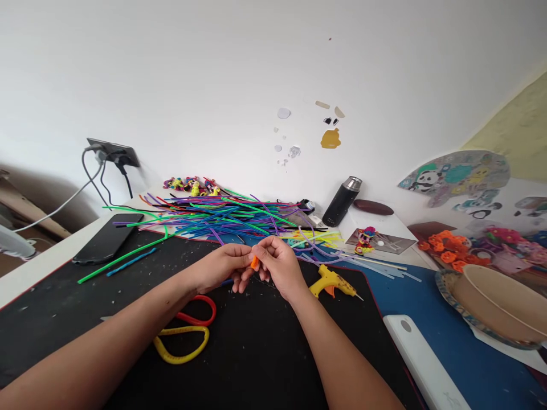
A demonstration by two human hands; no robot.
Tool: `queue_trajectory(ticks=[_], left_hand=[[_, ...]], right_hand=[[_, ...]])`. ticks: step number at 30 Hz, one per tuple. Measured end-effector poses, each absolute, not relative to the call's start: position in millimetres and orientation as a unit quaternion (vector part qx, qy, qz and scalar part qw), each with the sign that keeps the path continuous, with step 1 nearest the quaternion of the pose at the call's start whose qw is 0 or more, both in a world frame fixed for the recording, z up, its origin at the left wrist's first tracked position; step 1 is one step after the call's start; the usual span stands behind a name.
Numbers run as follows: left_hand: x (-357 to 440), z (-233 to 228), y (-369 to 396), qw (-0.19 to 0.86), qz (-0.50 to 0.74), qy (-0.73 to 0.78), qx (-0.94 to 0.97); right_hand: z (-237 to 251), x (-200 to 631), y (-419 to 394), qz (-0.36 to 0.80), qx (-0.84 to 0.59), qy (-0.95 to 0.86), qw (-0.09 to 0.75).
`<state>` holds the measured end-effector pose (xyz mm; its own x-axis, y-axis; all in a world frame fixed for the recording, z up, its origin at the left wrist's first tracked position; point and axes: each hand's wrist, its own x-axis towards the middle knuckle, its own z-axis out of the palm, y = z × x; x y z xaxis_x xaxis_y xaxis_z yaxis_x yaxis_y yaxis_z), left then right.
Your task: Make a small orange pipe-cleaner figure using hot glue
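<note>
Far left, a phone lies on the black mat, a green stem beside it. Scissors sit under the left forearm. Left hand and right hand meet mid-mat, fingertips of both pinching a small orange piece. Glue gun just right; flask stands behind it.

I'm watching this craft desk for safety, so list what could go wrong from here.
1. The yellow glue gun lies right beside the right hand; if hot, its tip could burn a wrist.
2. The scissors sit under the left forearm, easy to press on.
3. The small orange piece, pinched between both hands, left hand included, could slip into the pipe cleaner pile.
</note>
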<state>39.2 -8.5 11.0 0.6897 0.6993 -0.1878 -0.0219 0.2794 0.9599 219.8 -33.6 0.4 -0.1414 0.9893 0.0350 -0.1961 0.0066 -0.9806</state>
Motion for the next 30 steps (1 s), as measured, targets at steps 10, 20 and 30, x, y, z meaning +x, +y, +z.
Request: queue_trajectory(ticks=[10, 20, 30], left_hand=[[40.3, 8.1, -8.8, 0.752, 0.263, 0.314, 0.516], [39.9, 11.2, -6.9, 0.688, 0.273, 0.317, 0.593], [40.4, 7.4, -6.1, 0.651, 0.272, 0.331, 0.627]], right_hand=[[-5.7, 220.9, -32.0, 0.578, -0.399, -0.488, 0.518], [-2.3, 220.6, -32.7, 0.548, -0.411, -0.473, 0.554], [-0.7, 219.2, -33.5, 0.529, -0.414, -0.525, 0.523]])
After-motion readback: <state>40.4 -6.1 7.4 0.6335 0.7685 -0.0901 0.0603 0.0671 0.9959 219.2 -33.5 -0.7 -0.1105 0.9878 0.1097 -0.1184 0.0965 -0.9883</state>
